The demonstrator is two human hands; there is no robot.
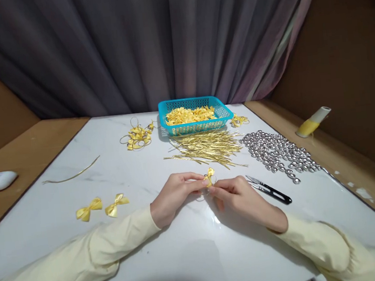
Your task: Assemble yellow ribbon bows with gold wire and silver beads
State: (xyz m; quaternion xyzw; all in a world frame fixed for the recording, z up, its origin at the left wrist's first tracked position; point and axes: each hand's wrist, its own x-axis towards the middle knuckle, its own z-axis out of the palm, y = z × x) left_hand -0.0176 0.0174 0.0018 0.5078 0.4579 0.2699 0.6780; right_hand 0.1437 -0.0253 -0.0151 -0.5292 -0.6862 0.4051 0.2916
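My left hand [175, 194] and my right hand [238, 197] meet at the middle of the white tabletop [152, 251], fingertips pinched together on a small yellow ribbon bow [209, 175]. The bow stands upright between the fingers of both hands. Both wrists rest on the table, in pale yellow sleeves. A thin wire loop seems to hang under the bow, too fine to make out clearly.
Black thread snips [269, 189] lie just right of my right hand. Behind are gold twist ties [208, 148], silver bells [277, 151], a teal basket [219, 107] of yellow ribbon, finished bows [138, 136]. Two bows [101, 207], one gold tie [72, 174] lie left.
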